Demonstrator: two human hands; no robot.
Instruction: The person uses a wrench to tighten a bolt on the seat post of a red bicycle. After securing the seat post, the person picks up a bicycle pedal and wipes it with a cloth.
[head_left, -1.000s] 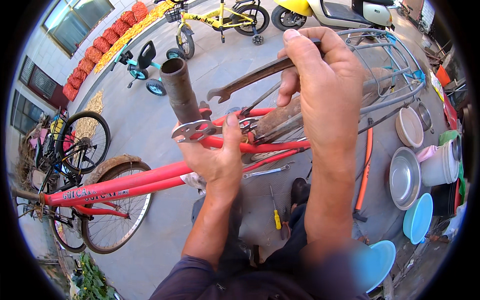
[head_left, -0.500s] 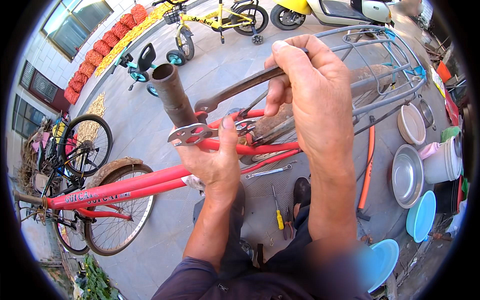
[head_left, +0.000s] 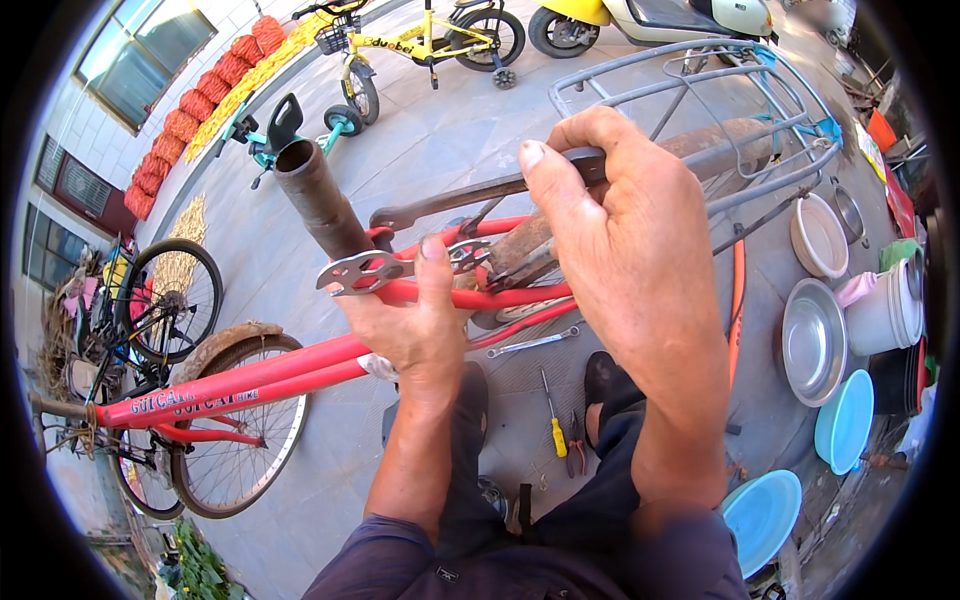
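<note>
While steadying the red bicycle frame [head_left: 300, 365], left hand [head_left: 405, 325] pinching a flat multi-hole wrench [head_left: 365, 270] beside the rusty seat tube [head_left: 320, 200]; right hand [head_left: 620, 240] clenched around a long wrench [head_left: 450, 200].

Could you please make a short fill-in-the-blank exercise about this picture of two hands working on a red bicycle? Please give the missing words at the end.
1. The left hand presses a flat multi-hole wrench against the ______ bicycle frame.
2. The right hand grips a long, dark metal ______.
3. On the ground between the person's shoes lies a screwdriver with a ______ handle.
4. The rusty seat tube has no ______ on it.

Missing words: red; wrench; yellow; saddle
</note>
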